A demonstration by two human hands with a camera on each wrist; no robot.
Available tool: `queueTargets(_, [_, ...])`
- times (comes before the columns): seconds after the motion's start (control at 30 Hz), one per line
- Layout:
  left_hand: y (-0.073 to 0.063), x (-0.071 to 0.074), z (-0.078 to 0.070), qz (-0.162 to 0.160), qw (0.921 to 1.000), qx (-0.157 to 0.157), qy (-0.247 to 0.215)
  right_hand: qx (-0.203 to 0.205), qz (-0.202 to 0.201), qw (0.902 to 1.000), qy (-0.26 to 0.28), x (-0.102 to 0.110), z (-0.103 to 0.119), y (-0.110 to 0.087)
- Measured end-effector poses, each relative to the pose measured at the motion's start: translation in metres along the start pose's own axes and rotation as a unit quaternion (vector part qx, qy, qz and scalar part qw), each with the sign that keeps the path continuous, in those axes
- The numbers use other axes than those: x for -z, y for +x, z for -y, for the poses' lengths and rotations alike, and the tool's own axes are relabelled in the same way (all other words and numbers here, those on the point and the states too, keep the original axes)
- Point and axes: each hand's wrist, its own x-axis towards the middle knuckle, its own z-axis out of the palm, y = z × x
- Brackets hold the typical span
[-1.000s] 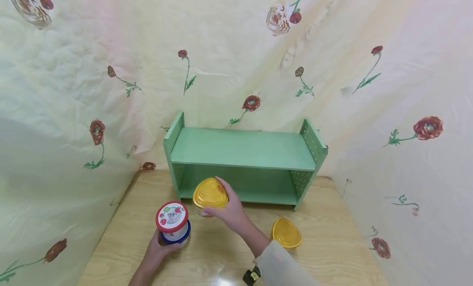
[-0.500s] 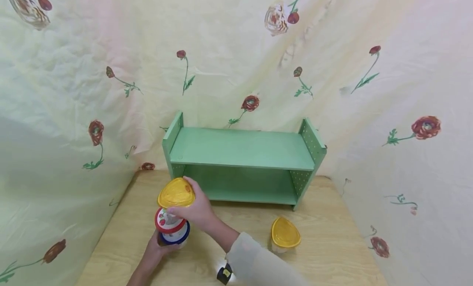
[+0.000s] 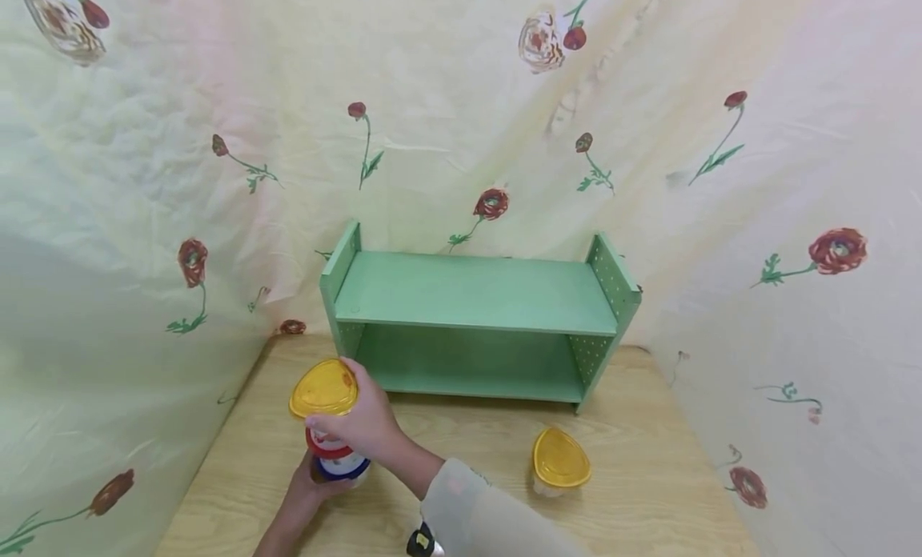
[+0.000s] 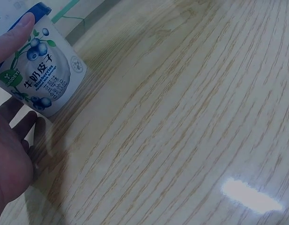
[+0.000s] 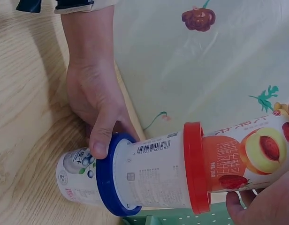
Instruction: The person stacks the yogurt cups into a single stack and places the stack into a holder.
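Note:
On the table at the left, several yogurt cups form a column. At the bottom is the blue-lidded yogurt cup (image 4: pixel 50 75) with blueberries printed on it. My left hand (image 3: pixel 306 489) grips it, thumb on the lid's edge. The red-lidded yogurt cup (image 5: pixel 158 171) stands on the blue lid. My right hand (image 3: pixel 370 417) holds the yellow-lidded yogurt cup (image 3: pixel 324 387) from its right side, above the red lid. In the right wrist view, this peach-printed cup's base appears to meet the red lid.
A green two-tier shelf (image 3: pixel 475 293) stands at the back of the wooden table (image 3: pixel 648 493). Another yellow-lidded cup (image 3: pixel 560 459) sits at the right. Flower-printed cloth (image 3: pixel 432 101) hangs behind and at both sides.
My right hand has carried the yellow-lidded yogurt cup leftward, from in front of the shelf to over the red lid, then slightly lower. My left hand has stayed at the blue-lidded yogurt cup.

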Motion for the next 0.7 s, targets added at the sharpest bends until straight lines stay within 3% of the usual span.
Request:
queueTargets(0.5, [0.002, 0.001, 0.001, 0.004, 0.9999, -0.012, 0.003, -0.015, 0.011, 0.9993, -0.034, 0.001, 0.002, 0.001])
queueTargets(0.7, [0.002, -0.001, 0.002, 0.002, 1.0000, 0.000, -0.005, 0.012, 0.016, 0.9997, -0.017, 0.021, -0.001, -0.006])
